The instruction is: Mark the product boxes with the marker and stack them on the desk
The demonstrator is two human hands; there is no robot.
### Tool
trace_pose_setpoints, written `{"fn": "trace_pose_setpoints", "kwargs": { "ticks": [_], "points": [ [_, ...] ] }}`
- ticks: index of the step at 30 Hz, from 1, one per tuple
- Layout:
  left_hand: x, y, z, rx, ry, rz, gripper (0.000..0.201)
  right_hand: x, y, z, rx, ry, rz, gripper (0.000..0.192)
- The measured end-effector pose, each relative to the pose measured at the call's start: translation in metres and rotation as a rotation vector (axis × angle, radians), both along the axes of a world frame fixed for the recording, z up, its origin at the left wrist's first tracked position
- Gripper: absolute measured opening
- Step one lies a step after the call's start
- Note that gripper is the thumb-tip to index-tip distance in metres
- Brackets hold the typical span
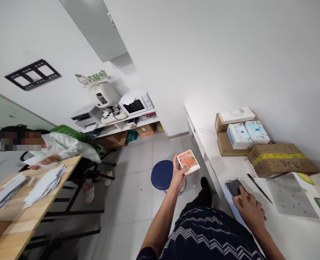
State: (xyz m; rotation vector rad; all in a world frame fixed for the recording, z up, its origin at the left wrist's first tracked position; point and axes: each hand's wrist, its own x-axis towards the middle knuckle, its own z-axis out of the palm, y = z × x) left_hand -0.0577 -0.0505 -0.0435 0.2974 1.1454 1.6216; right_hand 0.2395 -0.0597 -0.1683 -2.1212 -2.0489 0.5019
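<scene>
A white table [208, 144] runs along the right wall, carrying cardboard boxes [281, 159] at its far side; open tiled floor [138, 195] lies left. The left hand [179, 175] holds a small card box [188, 162], fingers closed round it, above a blue stool [162, 174]. The right hand [250, 207] rests near the table's edge, fingers curled over a dark phone [234, 187].
</scene>
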Motion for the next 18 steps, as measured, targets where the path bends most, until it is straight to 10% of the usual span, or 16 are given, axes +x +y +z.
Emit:
{"fn": "trace_pose_setpoints", "kwargs": {
  "ticks": [18],
  "points": [
    [0.027, 0.044, -0.001, -0.207, -0.019, -0.114, 0.095, 0.024, -0.020, -0.054, -0.038, -0.103, -0.087, 0.050]
  ]
}}
